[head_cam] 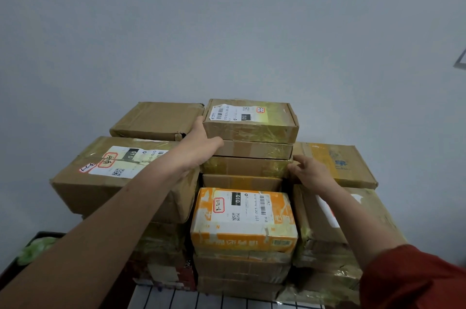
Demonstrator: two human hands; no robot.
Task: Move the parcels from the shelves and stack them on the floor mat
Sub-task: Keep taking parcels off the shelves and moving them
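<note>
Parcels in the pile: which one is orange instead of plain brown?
The orange parcel at the front centre, with a white label on top. The brown parcels around it are plain cardboard.

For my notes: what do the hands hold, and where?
The middle stack of parcels, by its sides: left hand presses its left end, right hand grips its right corner.

The parcels (248,122) are brown; one box (242,218) is orange with white label; the sleeve (413,281) is red.
</note>
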